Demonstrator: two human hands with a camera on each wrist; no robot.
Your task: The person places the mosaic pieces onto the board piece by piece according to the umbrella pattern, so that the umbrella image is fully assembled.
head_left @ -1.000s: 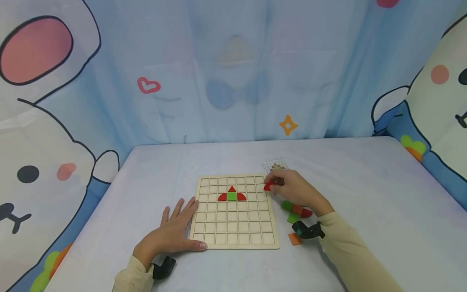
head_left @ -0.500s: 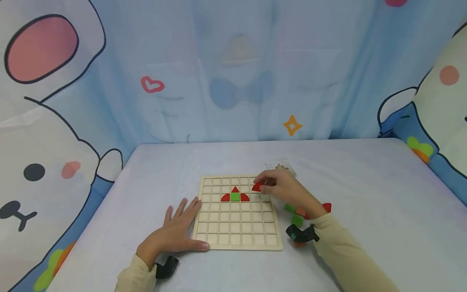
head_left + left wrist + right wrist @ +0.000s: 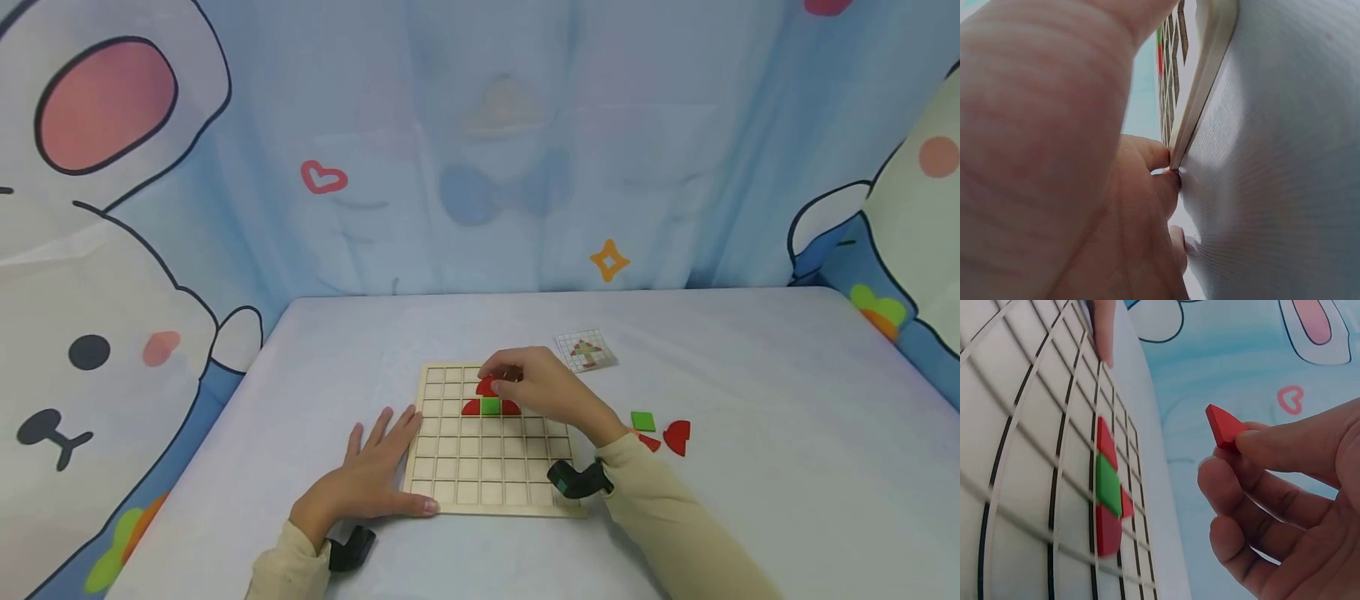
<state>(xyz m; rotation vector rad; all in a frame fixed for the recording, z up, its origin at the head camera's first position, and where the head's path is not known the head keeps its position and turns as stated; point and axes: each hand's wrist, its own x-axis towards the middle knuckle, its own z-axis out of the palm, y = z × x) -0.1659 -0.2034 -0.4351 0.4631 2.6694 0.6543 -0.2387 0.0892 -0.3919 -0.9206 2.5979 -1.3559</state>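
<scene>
One red piece (image 3: 1223, 429), straight sides, curved edge

Left hand (image 3: 1079, 169) fills the view's left side, fingertips at the gridded board (image 3: 1202, 72) edge. Pale cloth (image 3: 1291, 150) right; green sliver (image 3: 1159, 35), red sliver (image 3: 1160, 59) (both tiny) visible.

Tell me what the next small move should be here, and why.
Probably lower the red quarter-round piece into a bare cell of the gridded wooden board: the right hand pinches it clear of the board, and the left hand rests at the board's edge. The pattern card is too small to tell which.
</scene>
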